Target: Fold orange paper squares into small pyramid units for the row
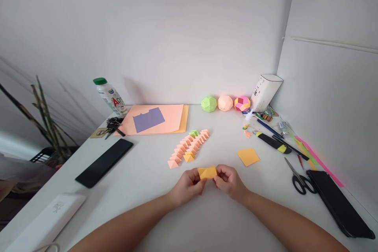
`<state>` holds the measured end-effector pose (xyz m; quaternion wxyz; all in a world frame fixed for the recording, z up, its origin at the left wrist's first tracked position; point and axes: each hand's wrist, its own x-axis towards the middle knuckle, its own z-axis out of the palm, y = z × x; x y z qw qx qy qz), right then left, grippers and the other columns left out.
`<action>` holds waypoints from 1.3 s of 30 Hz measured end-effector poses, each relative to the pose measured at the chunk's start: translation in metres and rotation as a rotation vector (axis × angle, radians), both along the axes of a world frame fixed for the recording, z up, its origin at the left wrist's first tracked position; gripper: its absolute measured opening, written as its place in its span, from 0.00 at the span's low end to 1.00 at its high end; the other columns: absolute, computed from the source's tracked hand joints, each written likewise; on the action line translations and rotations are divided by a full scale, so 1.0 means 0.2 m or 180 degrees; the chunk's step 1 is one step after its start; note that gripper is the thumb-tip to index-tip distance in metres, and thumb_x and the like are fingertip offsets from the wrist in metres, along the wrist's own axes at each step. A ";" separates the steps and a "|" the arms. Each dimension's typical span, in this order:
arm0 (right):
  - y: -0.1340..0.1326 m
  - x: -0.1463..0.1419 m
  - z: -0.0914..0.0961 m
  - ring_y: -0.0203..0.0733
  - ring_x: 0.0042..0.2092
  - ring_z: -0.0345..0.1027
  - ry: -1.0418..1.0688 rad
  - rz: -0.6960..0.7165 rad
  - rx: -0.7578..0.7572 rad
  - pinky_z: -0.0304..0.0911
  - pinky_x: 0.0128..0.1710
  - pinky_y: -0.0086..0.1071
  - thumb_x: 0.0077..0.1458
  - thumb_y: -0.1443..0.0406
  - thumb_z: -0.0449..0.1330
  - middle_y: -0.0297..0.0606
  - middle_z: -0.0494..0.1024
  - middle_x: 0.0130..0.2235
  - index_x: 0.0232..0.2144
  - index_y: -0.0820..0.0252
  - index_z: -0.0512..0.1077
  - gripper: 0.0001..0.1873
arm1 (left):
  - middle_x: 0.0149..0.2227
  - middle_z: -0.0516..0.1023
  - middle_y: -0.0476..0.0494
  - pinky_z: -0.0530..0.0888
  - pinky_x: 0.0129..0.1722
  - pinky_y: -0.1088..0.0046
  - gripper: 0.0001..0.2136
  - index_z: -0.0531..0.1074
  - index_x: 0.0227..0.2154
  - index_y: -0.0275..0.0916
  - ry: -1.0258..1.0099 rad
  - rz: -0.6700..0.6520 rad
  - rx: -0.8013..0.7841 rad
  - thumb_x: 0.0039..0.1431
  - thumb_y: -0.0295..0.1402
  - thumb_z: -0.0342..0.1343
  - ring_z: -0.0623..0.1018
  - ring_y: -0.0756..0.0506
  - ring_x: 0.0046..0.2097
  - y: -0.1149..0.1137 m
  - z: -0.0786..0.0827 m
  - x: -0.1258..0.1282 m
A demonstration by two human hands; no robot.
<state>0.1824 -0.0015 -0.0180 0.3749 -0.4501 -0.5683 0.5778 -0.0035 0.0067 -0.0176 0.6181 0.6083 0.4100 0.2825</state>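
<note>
My left hand (188,186) and my right hand (229,181) meet at the middle of the white table (141,189), both pinching a small folded piece of orange paper (207,172) between them. Fingers of each hand are closed on its ends. Just beyond the hands lie two rows of small folded paper units (189,147), mostly peach, with a green one and an orange one among them. A flat orange paper square (248,156) lies to the right of the rows.
Three paper balls (225,103) stand by the wall beside a white box (265,91). Pens and a marker (273,141), scissors (299,177) and a black phone (339,204) lie right. Left: paper sheets (156,120), bottle (110,96), keys (112,125), black slab (104,162), white power strip (44,220).
</note>
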 end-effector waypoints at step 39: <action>0.01 0.01 -0.05 0.45 0.46 0.62 -0.0637 -0.0449 0.1270 0.65 0.35 0.33 0.55 0.66 0.54 0.45 0.60 0.52 0.32 0.57 0.68 0.03 | 0.18 0.68 0.54 0.64 0.26 0.75 0.15 0.66 0.37 0.38 -0.0647 0.0228 -0.0495 0.56 0.45 0.52 0.66 0.52 0.23 0.02 0.01 -0.01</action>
